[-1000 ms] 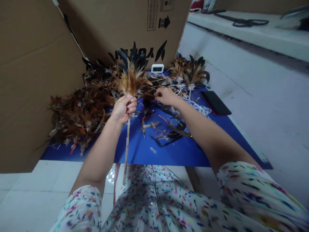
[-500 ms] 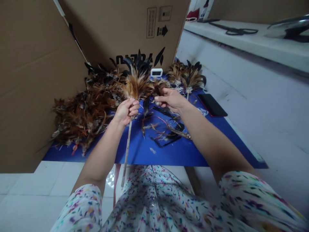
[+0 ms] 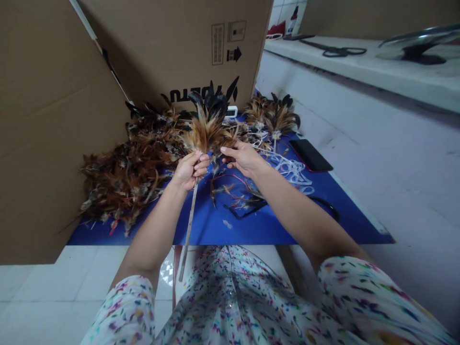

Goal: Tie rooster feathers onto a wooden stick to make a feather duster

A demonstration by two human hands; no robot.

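Observation:
My left hand (image 3: 190, 170) is closed around the top of a thin wooden stick (image 3: 189, 223), just below the feathers of a feather duster (image 3: 204, 129). Its feathers are tan at the base and black at the tips, and they point away from me. The stick's lower end hangs past the table edge. On the right of the duster, my right hand (image 3: 242, 158) pinches a small bunch of brown feathers (image 3: 229, 139) close to the duster's base. Whether this bunch touches the duster is hard to see.
A heap of brown feathers (image 3: 122, 177) covers the left of the blue table (image 3: 208, 232). White plastic strip (image 3: 293, 170) and a phone (image 3: 311, 155) lie on the right. Another feather duster (image 3: 278, 117) is behind. Cardboard (image 3: 158, 52) stands at the back; scissors (image 3: 341, 51) rest on a ledge.
My right hand has come lower and nearer to my left hand, bringing the brown feathers beside the duster. The left hand keeps its hold. The view has shifted slightly.

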